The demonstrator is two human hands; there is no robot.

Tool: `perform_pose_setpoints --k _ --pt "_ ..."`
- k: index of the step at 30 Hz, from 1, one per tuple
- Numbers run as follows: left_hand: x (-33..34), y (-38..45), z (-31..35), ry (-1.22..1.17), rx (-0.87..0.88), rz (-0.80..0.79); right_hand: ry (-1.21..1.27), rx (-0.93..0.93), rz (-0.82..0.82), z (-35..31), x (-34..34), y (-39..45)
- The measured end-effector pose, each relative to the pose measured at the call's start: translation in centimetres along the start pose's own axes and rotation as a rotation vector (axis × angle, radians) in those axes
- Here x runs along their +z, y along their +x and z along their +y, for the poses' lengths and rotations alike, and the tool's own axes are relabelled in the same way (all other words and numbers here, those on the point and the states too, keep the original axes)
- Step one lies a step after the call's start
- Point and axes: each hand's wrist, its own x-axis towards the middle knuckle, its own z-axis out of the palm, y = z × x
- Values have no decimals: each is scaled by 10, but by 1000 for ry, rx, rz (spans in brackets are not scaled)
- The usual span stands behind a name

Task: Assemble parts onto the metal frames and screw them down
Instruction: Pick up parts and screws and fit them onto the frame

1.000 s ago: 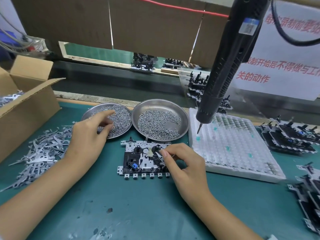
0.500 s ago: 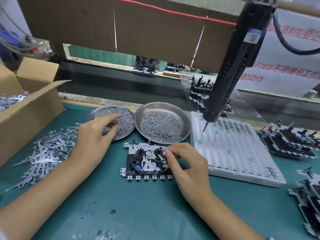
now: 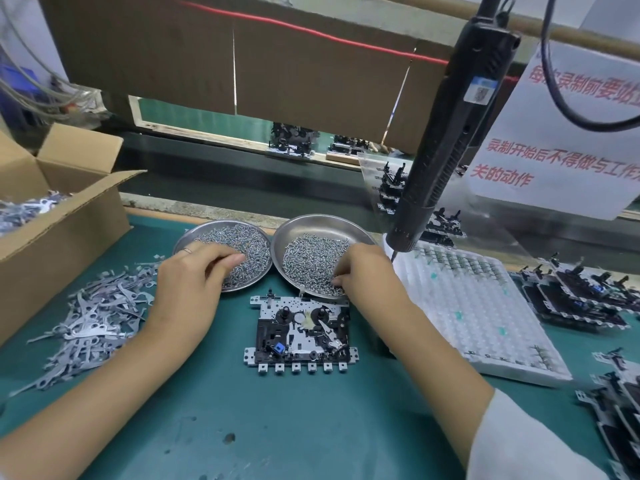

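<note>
Teal-green bench mat (image 3: 311, 427), brown cardboard screen (image 3: 277, 60) behind, white notice (image 3: 561, 143) with red characters at right.

Right hand (image 3: 367, 275) fingertips buried among screws (image 3: 311, 261), cardboard box (image 3: 52, 216) cut off left, sign (image 3: 568, 133) cropped right

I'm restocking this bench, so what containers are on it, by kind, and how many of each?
Round metal dishes of screws: 2, the left dish and the right dish
Cardboard box of metal parts: 1
White plastic tray: 1
Total: 4
</note>
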Motion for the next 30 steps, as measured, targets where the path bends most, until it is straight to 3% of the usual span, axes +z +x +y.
perform_pose_setpoints --k 9,15,18,26,30 --pt "2 -10 15 -90 93 13 145 -57 107 12 6 -12" --pt "12 -37 45 -354 18 -35 267 -139 252 17 11 -13" --pt "15 -44 52 -396 36 -45 437 -128 342 20 11 -18" --pt "15 -47 57 -426 35 -51 919 1 294 14 0 -34" --pt "12 -47 60 -460 38 -21 1426 23 82 -6 -5 -63"
